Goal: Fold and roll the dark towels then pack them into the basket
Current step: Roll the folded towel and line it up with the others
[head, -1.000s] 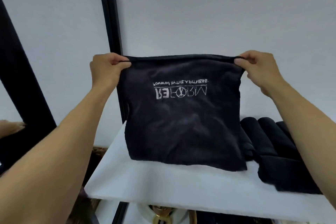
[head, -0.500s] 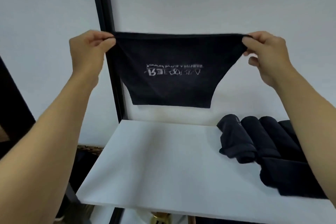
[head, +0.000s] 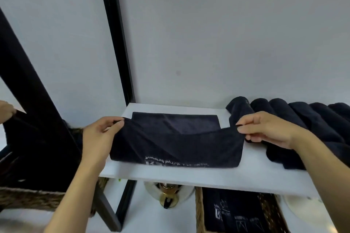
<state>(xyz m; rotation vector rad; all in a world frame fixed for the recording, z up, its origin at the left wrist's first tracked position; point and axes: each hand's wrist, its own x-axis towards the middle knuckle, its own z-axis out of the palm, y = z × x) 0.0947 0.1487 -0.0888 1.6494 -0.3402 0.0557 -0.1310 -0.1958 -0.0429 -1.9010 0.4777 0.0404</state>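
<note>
Dark towel [head: 176,145] part-laid on shelf [head: 189,178] | my left hand [head: 98,134] and right hand [head: 269,128] each pinch a corner | risk: slack edge lands skewed, fold misaligns; right hand bumps rolled towels [head: 295,117]

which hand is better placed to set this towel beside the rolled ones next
Probably right: the right hand pinches the dark half-folded towel beside the row of dark rolled towels; the left hand pinches its far corner.
</note>
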